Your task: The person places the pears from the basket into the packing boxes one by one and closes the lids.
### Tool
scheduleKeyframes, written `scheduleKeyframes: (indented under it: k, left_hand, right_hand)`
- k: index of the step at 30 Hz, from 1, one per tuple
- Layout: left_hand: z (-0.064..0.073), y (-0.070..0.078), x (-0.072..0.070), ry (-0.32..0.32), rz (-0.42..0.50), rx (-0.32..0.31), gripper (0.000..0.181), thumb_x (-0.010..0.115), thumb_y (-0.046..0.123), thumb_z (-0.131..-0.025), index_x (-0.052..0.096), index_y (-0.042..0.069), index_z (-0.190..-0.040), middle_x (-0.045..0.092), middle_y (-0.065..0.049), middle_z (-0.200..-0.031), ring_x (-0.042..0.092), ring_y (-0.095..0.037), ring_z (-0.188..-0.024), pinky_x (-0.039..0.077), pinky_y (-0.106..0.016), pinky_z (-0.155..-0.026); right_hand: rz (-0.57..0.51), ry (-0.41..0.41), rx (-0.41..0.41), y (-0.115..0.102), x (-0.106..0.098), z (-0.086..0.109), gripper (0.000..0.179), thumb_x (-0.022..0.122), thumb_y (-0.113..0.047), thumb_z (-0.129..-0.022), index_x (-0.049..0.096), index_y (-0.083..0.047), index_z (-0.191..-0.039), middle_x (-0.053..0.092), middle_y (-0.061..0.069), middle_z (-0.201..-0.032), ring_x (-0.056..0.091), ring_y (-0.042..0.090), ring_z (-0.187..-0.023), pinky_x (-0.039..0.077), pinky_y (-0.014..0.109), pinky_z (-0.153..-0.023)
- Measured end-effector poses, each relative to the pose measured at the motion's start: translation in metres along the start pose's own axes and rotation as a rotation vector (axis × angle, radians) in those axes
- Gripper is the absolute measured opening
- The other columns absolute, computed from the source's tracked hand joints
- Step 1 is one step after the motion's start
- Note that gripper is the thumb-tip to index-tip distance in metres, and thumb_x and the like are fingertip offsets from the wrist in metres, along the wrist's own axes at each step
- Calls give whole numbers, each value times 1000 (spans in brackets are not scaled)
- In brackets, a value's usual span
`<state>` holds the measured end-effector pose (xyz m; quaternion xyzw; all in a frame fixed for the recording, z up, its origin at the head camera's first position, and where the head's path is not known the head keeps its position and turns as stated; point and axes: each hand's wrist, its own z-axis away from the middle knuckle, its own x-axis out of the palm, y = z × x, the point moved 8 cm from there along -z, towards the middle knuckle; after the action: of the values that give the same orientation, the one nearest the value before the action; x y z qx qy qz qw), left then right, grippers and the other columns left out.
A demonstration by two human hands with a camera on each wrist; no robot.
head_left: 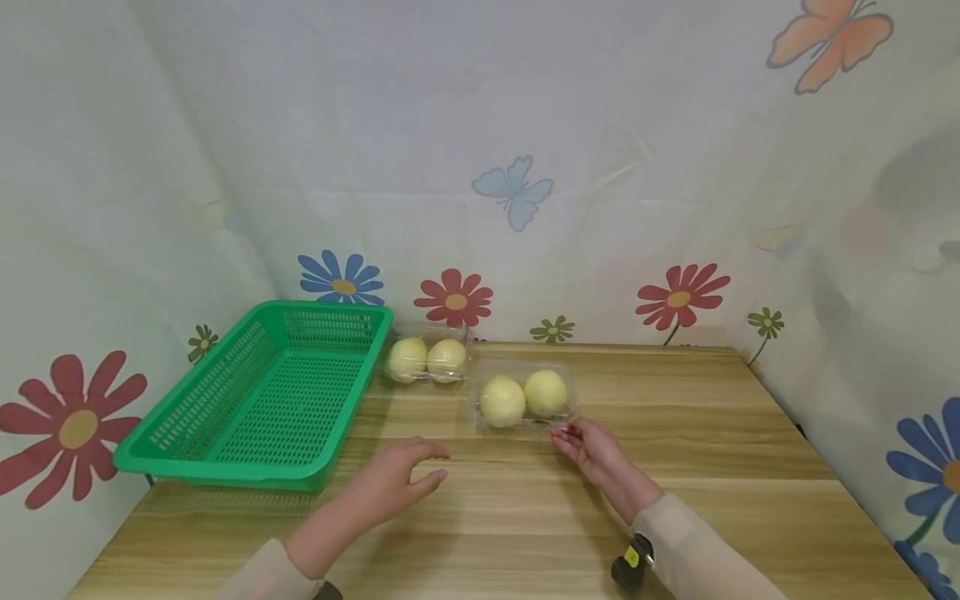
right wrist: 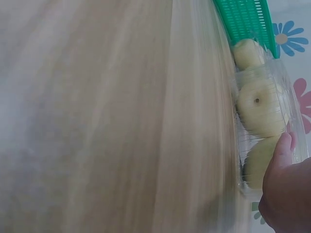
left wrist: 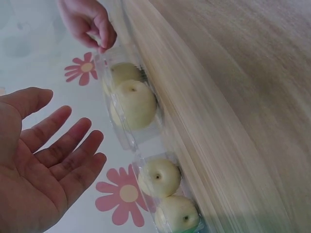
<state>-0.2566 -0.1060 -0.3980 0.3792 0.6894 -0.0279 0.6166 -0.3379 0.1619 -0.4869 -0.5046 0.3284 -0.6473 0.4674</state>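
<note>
A clear plastic clamshell box (head_left: 527,424) stands on the table with two round, pale-yellow pears (head_left: 503,402) inside. My right hand (head_left: 600,458) pinches its front right corner between thumb and curled fingers. My left hand (head_left: 393,479) hovers over the table, in front and to the left of this box, holding nothing. In the left wrist view its fingers (left wrist: 73,160) spread apart, palm showing. Behind and to the left stands a second clear box (head_left: 431,330), also with two pale-yellow pears (head_left: 408,360); it sits against the green basket's side.
The green plastic basket (head_left: 341,454) with slotted walls sits at the table's left; its mesh floor shows. A wooden table (head_left: 712,467) extends to the right. Behind hangs a pale cloth (head_left: 600,125) printed with flowers and butterflies. A black device is strapped to the right wrist.
</note>
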Motion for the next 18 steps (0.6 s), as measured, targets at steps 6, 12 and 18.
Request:
scheduleKeyframes:
  k: [6, 12, 18]
  left_hand:
    - [0, -2, 2, -2, 5, -1, 24, 69, 22, -98, 72, 8, -117, 75, -9, -118, 71, -29, -110, 59, -47, -94]
    - [1, -5, 4, -7, 8, -16, 25, 68, 21, -98, 72, 6, -118, 75, -11, -120, 69, -34, -116, 55, -53, -102]
    - [1, -6, 3, -2, -8, -21, 24, 69, 19, -97, 72, 5, -117, 75, -11, -119, 69, -34, -116, 55, -53, -101]
  right_hand:
    - [-19, -2, -10, -2, 1, -7, 20, 29, -2, -107, 47, 6, -104, 60, 5, -85, 69, 6, -76, 59, 14, -76]
    - [-16, -5, -21, -5, 2, -15, 20, 29, -3, -108, 46, 6, -105, 60, 3, -83, 69, 5, -75, 59, 13, -76]
    - [-33, 7, -33, -10, 3, -25, 19, 30, -1, -107, 47, 7, -105, 60, 4, -82, 69, 6, -74, 59, 14, -75]
